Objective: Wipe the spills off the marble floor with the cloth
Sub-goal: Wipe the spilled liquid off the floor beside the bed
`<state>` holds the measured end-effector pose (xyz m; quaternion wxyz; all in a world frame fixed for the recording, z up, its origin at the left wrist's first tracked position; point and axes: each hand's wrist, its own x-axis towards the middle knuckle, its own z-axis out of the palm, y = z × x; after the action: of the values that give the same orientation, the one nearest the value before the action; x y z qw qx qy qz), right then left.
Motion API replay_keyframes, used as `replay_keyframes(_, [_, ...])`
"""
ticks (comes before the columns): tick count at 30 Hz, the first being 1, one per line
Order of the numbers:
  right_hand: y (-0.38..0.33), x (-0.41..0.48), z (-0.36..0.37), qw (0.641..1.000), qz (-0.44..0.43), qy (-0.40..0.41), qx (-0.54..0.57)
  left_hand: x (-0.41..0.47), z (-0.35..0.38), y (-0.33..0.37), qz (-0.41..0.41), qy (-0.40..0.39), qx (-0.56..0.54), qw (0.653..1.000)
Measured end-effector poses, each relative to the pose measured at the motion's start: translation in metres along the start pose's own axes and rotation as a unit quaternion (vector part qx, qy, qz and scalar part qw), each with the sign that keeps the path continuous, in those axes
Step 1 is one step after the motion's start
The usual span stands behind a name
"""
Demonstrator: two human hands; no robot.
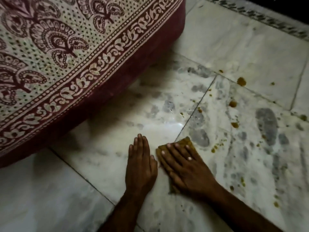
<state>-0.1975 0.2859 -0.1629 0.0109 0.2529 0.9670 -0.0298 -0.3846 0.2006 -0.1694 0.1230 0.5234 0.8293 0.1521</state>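
A small mustard-brown cloth (pixel 185 142) lies flat on the white, grey-veined marble floor (pixel 103 158). My right hand (pixel 185 166) presses on it with fingers spread, covering most of it. My left hand (pixel 142 162) rests flat on the bare floor just to the left, fingers together, holding nothing. Brown-yellow spills dot the floor to the right: a large drop (pixel 241 81), another (pixel 232 103), one (pixel 235 125), small specks (pixel 217 146) close to the cloth, and more (pixel 242 180) lower right.
A bed or mattress with a maroon and cream block-printed cover (pixel 63 61) fills the upper left and overhangs the floor. A dark patterned border strip (pixel 267 20) runs along the top right. Tile joints cross the floor diagonally.
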Motion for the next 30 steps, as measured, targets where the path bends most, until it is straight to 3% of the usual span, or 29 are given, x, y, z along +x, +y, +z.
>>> replay_keyframes(4, [0.041,0.057,-0.007,0.990,0.141,-0.013,0.004,0.000,0.005,0.005,-0.007,-0.010,0.044,0.999])
replay_keyframes(6, [0.038,0.102,-0.010,0.987,0.157,-0.021,0.029,0.001,0.004,0.005,-0.004,-0.009,0.047,0.999])
replay_keyframes(9, [0.007,0.116,-0.003,0.996,0.091,-0.001,0.022,0.002,0.004,0.003,-0.001,0.003,0.047,0.999])
replay_keyframes(12, [-0.004,0.062,0.000,1.000,0.015,0.011,0.011,0.002,0.004,0.003,-0.007,0.009,0.059,0.998])
replay_keyframes(14, [0.013,0.035,-0.004,1.000,0.012,-0.005,-0.004,0.002,0.004,0.004,0.001,-0.008,0.080,0.997])
replay_keyframes(18, [0.058,0.066,-0.008,0.985,0.170,-0.031,0.010,0.005,0.003,0.008,0.003,-0.024,0.089,0.996])
replay_keyframes(20, [0.062,0.105,-0.010,0.979,0.199,-0.023,0.031,0.005,0.003,0.009,-0.005,-0.026,0.090,0.996])
replay_keyframes(23, [0.040,0.144,-0.013,0.986,0.160,-0.021,0.044,0.006,0.003,0.010,-0.008,-0.027,0.083,0.996])
replay_keyframes(27, [0.012,0.087,-0.006,1.000,0.006,-0.009,0.001,0.003,0.006,0.005,0.010,-0.012,0.080,0.997])
replay_keyframes(30, [0.043,0.055,-0.010,0.999,0.035,-0.017,-0.014,0.001,0.005,0.005,0.005,-0.009,0.071,0.997])
